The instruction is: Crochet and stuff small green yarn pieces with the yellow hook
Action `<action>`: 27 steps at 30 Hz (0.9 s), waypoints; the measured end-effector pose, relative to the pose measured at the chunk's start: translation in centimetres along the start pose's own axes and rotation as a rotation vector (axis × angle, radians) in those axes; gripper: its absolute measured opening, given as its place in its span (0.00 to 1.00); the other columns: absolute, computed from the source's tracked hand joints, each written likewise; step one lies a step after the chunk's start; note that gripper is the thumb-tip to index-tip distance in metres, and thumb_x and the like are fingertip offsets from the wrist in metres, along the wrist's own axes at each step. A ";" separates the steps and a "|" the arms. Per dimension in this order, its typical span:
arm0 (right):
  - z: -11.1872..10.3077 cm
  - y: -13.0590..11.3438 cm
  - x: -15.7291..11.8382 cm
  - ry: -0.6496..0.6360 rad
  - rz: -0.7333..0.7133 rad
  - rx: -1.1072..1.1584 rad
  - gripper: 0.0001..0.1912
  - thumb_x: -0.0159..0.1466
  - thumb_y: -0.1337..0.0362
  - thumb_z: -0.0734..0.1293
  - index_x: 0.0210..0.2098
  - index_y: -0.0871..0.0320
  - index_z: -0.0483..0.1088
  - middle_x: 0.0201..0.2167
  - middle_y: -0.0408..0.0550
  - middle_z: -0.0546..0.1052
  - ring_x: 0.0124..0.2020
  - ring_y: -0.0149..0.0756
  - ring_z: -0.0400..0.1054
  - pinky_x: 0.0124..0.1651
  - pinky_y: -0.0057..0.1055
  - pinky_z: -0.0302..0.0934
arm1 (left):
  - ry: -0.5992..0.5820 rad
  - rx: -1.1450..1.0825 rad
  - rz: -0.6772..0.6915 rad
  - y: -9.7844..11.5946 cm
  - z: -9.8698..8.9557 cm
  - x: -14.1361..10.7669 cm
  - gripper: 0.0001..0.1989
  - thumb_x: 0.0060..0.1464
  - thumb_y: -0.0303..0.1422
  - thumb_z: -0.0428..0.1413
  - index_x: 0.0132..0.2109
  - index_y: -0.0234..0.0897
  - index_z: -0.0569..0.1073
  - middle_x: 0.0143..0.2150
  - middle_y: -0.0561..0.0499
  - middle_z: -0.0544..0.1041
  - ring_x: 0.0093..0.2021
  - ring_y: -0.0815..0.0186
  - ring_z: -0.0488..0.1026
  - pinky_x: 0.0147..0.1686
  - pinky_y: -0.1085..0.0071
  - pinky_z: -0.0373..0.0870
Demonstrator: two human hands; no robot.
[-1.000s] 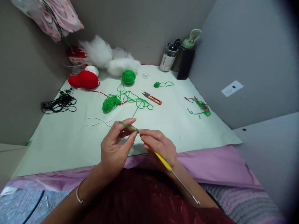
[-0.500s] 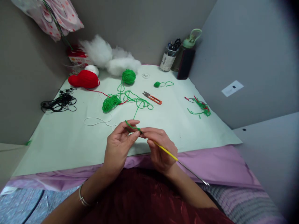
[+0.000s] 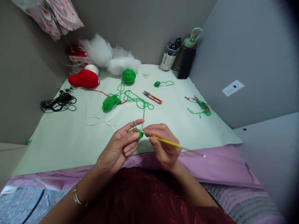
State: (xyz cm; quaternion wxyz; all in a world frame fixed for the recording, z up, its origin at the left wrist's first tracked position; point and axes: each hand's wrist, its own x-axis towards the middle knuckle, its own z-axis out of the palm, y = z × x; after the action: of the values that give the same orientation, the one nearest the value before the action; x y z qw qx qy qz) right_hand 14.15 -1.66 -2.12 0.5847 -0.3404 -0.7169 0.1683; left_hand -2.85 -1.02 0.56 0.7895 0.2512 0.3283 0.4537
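Note:
My left hand (image 3: 123,143) pinches a small piece of green crochet work (image 3: 140,135), with green yarn looped over its raised index finger. From there the strand runs up to the loose green yarn (image 3: 137,101) on the table. My right hand (image 3: 164,146) grips a crochet hook (image 3: 168,142) by its yellow handle; its metal rear end points right and looks blurred. The hook's tip is at the crochet piece, mostly hidden by fingers. Beyond my hands lie a green yarn bundle (image 3: 111,103), a green yarn ball (image 3: 129,76) and orange-handled thread snips (image 3: 153,97).
Red yarn (image 3: 84,79), black cord (image 3: 59,102) and white stuffing (image 3: 122,63) occupy the table's left and back. A small green piece (image 3: 157,84) sits behind the snips. Yarn scraps (image 3: 202,107) lie right. A pen cup (image 3: 168,59), bottle (image 3: 189,40) and phone (image 3: 186,63) stand at the back.
My left hand has turned and shifted slightly right, bringing the green crochet piece into view. The hook has swung to a flatter angle, its rear end rising. The yarn strand has moved right.

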 end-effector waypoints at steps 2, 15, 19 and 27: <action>-0.2 -0.1 0.5 0.053 0.175 0.205 0.10 0.73 0.66 0.65 0.46 0.52 0.79 0.38 0.48 0.81 0.36 0.37 0.76 0.38 0.37 0.75 | 0.022 0.014 0.036 0.1 -0.1 0.0 0.21 0.53 0.28 0.68 0.55 0.35 0.80 0.24 0.62 0.62 0.17 0.83 0.47 0.16 0.84 0.50; 0.3 -0.3 0.2 0.092 0.059 -0.009 0.13 0.71 0.70 0.67 0.49 0.50 0.80 0.41 0.49 0.81 0.41 0.39 0.76 0.43 0.38 0.74 | -0.006 -0.069 -0.004 -0.4 0.0 0.2 0.17 0.55 0.28 0.68 0.53 0.34 0.83 0.22 0.63 0.57 0.17 0.83 0.45 0.16 0.87 0.52; 0.1 -0.2 0.9 0.172 0.331 0.430 0.10 0.73 0.65 0.65 0.44 0.51 0.81 0.36 0.45 0.78 0.30 0.32 0.72 0.34 0.33 0.69 | 0.014 -0.084 0.056 -0.1 -0.1 0.3 0.12 0.54 0.26 0.67 0.46 0.34 0.85 0.24 0.61 0.62 0.17 0.85 0.47 0.15 0.87 0.52; 0.5 0.1 1.0 0.064 0.415 0.535 0.08 0.73 0.62 0.67 0.43 0.51 0.81 0.38 0.45 0.82 0.33 0.31 0.74 0.39 0.32 0.70 | -0.013 0.013 0.062 -0.6 0.2 0.2 0.18 0.55 0.27 0.67 0.53 0.38 0.82 0.27 0.58 0.69 0.17 0.83 0.58 0.18 0.85 0.60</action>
State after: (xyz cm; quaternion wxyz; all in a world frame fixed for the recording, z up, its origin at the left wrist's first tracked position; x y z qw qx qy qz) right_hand 13.66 -0.81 -1.60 0.6289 -0.3185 -0.5439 0.4551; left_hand -2.34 -1.16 0.25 0.7755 0.2693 0.3182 0.4741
